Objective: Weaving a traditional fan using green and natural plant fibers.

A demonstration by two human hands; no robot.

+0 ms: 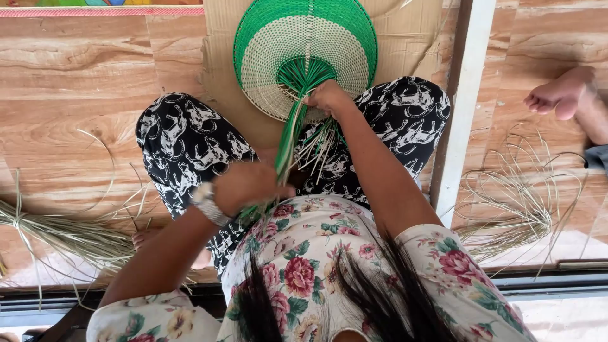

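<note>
Across the lap, just below the woven fan, I see both hands working the loose strips. I take the fan as my landmark: round, green rim, cream band, green centre, lying on a cardboard sheet on the wood-pattern floor. Its lower edge meets the right hand, which is closed in a pinch on the gathered strips where they leave the weave. Further below the fan, the left hand, wristwatch on it, is curled tight around the green strip bundle, pulling it into a straight line between the two hands. Cream strips fan out loose beside that bundle.

Room is tight below the fan: patterned trousers hem the hands in on both sides. Right of the fan a pale upright post cuts the floor off, and beyond it lie a tangle of dry strips and another person's bare foot. Left of the fan the floor is more open, with a second heap of dry strips well apart. Past the fan's top edge I see a coloured mat border.
</note>
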